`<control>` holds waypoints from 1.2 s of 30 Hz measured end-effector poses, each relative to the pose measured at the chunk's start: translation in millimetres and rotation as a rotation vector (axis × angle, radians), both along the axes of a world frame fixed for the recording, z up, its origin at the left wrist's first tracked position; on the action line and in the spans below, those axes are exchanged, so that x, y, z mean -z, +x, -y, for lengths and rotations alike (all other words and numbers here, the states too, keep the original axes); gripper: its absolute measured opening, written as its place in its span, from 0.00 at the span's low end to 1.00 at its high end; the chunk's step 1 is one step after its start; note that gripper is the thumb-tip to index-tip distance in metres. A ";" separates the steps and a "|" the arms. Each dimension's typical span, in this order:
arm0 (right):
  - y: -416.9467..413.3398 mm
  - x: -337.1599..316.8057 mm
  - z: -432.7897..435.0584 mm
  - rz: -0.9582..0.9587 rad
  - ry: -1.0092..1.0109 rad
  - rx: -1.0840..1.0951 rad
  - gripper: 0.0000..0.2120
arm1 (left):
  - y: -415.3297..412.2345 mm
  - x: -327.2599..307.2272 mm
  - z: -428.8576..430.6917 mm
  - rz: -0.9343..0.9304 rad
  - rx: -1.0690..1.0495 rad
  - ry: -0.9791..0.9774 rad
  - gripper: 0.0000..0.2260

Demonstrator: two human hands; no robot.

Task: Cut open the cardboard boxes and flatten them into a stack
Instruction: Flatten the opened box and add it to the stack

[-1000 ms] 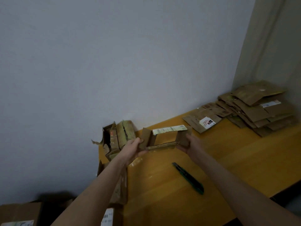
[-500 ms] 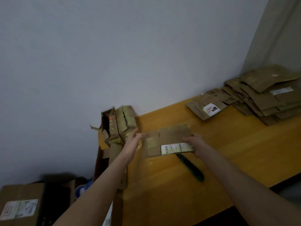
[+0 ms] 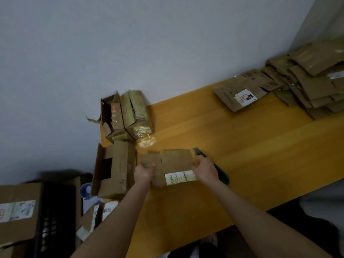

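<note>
Near the table's front-left edge, head view: flattened box lies low over the wood, whether touching it unclear, white barcode label up at its near edge. Left hand grips its left end, fingers curled onto the cardboard. Right hand grips the right end, fingers wrapped over that edge. Long axis runs left to right between the two hands.

Utility knife, green, lies on the table just beside and partly under the right hand, not held.

Key relation: stack of flattened cardboard sits at the far-right corner, well apart from the held piece, up and right of the grip. Right hand is the nearer one, so carrying the piece over likely goes rightward and away from the body, flat side down.

Uncut boxes, taped, stand at the far-left corner against the wall. Open box hangs just off the left edge, inside dark, contents not readable. Black crate below on the floor side, contents not readable; labelled carton in front of it.
</note>
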State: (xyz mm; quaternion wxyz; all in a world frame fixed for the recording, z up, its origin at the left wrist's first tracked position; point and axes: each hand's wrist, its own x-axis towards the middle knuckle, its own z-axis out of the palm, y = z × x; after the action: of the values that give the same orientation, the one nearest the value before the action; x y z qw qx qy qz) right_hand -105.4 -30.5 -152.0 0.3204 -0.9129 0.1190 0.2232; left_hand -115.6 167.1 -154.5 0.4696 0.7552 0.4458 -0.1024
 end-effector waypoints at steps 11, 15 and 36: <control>-6.7 31.5 41.1 0.197 -0.209 -0.073 0.14 | 12.7 29.4 57.1 0.019 0.166 0.000 0.24; -6.0 37.9 24.8 0.345 -0.208 -0.197 0.19 | -4.2 33.4 42.3 -0.035 0.349 0.257 0.33; 20.7 105.0 7.4 0.226 -0.424 -0.656 0.30 | -8.4 98.0 55.9 0.112 1.090 0.719 0.27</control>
State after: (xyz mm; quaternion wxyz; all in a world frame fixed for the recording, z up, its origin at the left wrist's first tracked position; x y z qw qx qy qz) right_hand -84.7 -37.9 -257.1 0.0479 -0.9670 -0.1711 0.1825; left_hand -124.0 111.1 -252.5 0.0911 0.9870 -0.0197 -0.1308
